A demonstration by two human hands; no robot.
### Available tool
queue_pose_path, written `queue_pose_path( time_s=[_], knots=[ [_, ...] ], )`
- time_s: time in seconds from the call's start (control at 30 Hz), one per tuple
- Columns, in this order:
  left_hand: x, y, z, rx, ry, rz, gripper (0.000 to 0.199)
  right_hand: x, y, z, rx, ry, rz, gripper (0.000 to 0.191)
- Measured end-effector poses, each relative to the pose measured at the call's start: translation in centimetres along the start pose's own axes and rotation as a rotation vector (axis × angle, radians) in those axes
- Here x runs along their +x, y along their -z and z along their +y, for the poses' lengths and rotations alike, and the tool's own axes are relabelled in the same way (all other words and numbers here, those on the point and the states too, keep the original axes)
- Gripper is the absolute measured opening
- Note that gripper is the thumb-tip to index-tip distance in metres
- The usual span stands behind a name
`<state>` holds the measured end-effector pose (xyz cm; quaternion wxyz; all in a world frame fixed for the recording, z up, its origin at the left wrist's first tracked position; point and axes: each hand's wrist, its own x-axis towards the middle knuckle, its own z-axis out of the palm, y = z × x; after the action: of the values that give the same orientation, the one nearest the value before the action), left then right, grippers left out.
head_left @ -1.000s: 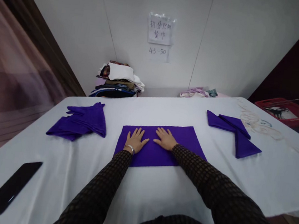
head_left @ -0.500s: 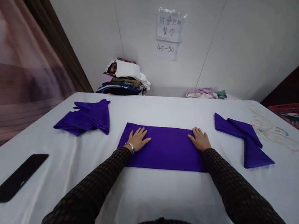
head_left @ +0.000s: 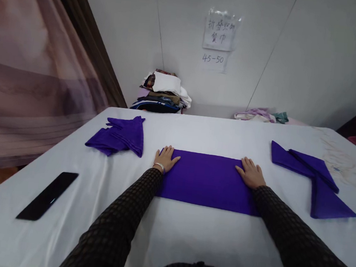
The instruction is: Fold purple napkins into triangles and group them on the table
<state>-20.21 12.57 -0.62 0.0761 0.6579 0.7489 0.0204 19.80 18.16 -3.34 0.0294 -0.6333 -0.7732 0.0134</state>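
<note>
A purple cloth napkin (head_left: 206, 181), folded into a long rectangle, lies flat in front of me. My left hand (head_left: 166, 159) rests on its far left corner with the fingers stretched out and a bracelet at the wrist. On the far right corner my right hand (head_left: 251, 172) lies flat, fingers spread. Neither hand grips the fabric. The forearms cover parts of the napkin's two short sides.
White cloth covers the table (head_left: 198, 234). Folded purple cloths (head_left: 120, 135) lie at left, and another purple cloth (head_left: 312, 179) at right. A black flat slab (head_left: 48, 196) is front left. Behind the table are piled clothes (head_left: 165, 91) and a wall sign (head_left: 220, 31).
The view has turned toward the left. My left hand has slid outward to the napkin's left corner, and my right hand has shifted outward to the right corner.
</note>
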Motion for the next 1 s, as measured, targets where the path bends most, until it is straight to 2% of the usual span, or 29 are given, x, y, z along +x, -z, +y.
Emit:
queue_pose_path(
  time_s=[0.13,0.27,0.37,0.43,0.5,0.6,0.7,0.77,0.8,0.83,0.9,1.0],
  knots=[
    [0.6,0.4,0.0,-0.038,0.001,-0.027,0.069,0.0,0.0,-0.1,0.006,-0.002,-0.012,0.064],
    [1.2,2.2,-0.7,-0.109,0.042,-0.098,0.061,0.1,0.3,0.0,0.007,-0.008,-0.035,0.064],
    [-0.3,3.0,-0.9,-0.115,0.037,-0.053,0.064,0.5,1.2,0.0,0.018,-0.014,-0.098,0.063],
    [-2.3,2.7,-0.4,-0.099,-0.036,-0.022,0.066,0.7,2.1,-0.8,0.028,-0.037,-0.128,0.065],
    [-4.5,1.8,0.6,-0.071,-0.131,-0.018,0.067,0.3,3.0,-3.0,0.040,-0.021,-0.109,0.068],
    [-7.2,0.2,2.3,-0.037,-0.228,-0.038,0.070,-1.7,3.8,-8.9,0.104,0.208,-0.079,0.071],
    [-8.4,-0.9,3.4,0.002,-0.257,-0.022,0.069,-4.9,3.5,-15.7,0.214,0.450,-0.105,0.074],
    [-8.6,-1.2,3.6,0.026,-0.259,0.004,0.067,-6.7,2.9,-18.7,0.269,0.529,-0.125,0.075],
    [-8.5,-1.3,3.6,0.034,-0.260,0.015,0.066,-7.4,2.6,-19.5,0.281,0.541,-0.133,0.075],
    [-8.5,-1.3,3.5,0.037,-0.260,0.022,0.067,-8.0,2.4,-19.6,0.284,0.535,-0.132,0.075],
    [-8.4,-1.3,3.4,0.036,-0.260,0.024,0.069,-8.8,2.1,-18.2,0.264,0.485,-0.115,0.074],
    [-8.3,-1.4,3.3,0.034,-0.263,0.033,0.070,-9.7,1.8,-13.0,0.200,0.356,-0.080,0.072]
  ],
)
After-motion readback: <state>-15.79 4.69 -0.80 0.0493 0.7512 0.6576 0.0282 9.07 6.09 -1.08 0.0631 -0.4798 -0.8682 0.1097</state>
